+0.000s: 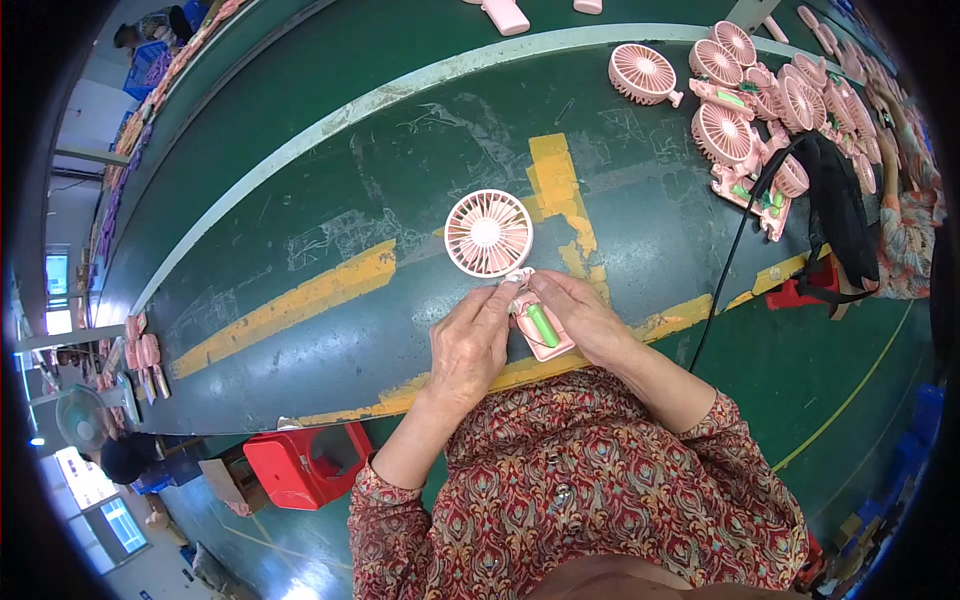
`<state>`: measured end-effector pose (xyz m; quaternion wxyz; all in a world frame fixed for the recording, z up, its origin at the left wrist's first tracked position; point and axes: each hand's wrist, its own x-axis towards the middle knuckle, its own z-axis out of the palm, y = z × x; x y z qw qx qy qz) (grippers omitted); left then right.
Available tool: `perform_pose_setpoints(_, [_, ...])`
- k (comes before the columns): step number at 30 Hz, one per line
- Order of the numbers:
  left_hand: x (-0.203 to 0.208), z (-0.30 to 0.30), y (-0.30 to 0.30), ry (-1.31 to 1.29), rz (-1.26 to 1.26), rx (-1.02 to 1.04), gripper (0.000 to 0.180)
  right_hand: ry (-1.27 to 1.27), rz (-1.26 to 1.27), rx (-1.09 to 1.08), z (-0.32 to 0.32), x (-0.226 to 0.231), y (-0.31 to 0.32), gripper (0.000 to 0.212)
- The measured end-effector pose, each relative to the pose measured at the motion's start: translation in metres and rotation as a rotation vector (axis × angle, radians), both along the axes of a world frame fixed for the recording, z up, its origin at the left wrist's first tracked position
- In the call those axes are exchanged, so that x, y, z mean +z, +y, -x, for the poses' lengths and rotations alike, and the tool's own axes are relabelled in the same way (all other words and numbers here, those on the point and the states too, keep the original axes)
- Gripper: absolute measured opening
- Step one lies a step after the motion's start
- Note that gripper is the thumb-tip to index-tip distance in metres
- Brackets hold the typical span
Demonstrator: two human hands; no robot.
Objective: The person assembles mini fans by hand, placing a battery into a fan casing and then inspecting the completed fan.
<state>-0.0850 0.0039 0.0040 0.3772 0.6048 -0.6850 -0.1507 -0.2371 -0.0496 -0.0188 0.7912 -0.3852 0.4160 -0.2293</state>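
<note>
A pink handheld fan lies near the table's front edge, its round slatted head (pixel 488 233) on the far side. Its handle (pixel 546 352) is open toward me and shows a green battery cell (pixel 541 325) with a thin dark wire beside it. My left hand (pixel 469 342) pinches the neck between head and handle from the left. From the right, my right hand (pixel 583 315) has thumb and fingers closed on the same neck area and runs along the handle. The fingertips nearly meet there and hide small parts at the joint.
A heap of pink fans (pixel 760 110) lies at the right, with one fan (pixel 642 74) apart from it. A black bag (pixel 828 200) and a black cord hang at the right edge. Another person's patterned sleeve (pixel 908 240) is beyond. A red stool (pixel 295 468) stands below the table.
</note>
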Motion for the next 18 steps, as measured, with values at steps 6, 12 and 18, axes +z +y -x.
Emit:
perform_pose_setpoints(6, [-0.001, -0.004, 0.001, -0.156, 0.015, -0.091, 0.037, -0.044, 0.121, 0.193, 0.007, 0.001, -0.001, 0.036])
perform_pose_setpoints(12, [0.008, 0.003, -0.002, -0.310, -0.036, -0.175, 0.040, -0.023, 0.201, 0.148, 0.006, 0.000, 0.001, 0.029])
perform_pose_setpoints(18, [0.011, 0.005, -0.006, -0.307, -0.069, -0.192, 0.040, -0.002, 0.256, 0.154, 0.005, -0.001, 0.002, 0.031])
